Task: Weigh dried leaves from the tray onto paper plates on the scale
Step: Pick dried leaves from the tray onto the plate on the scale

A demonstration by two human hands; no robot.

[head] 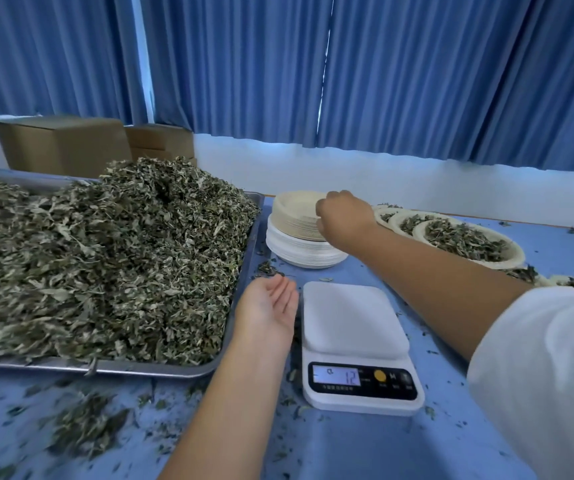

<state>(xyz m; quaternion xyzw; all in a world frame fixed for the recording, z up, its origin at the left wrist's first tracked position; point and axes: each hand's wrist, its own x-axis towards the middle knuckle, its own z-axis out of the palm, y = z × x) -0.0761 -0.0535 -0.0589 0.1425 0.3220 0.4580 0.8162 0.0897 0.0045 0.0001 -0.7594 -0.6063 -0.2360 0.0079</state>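
Our right hand (344,216) pinches the rim of the plates (292,211) behind the scale (354,320). Our left hand (268,306) rests palm-up, fingers relaxed, just left of it.

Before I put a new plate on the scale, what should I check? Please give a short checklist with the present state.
1. Scale platform bare: ok.
2. Display at zero: not ok, it seems to read 12.
3. Right hand takes one plate only from the stack of paper plates: cannot tell.
4. Left hand free: ok, open, palm up.
5. Dried leaves left in the tray: ok, heaped.
6. Filled plates apart from the platform: ok.
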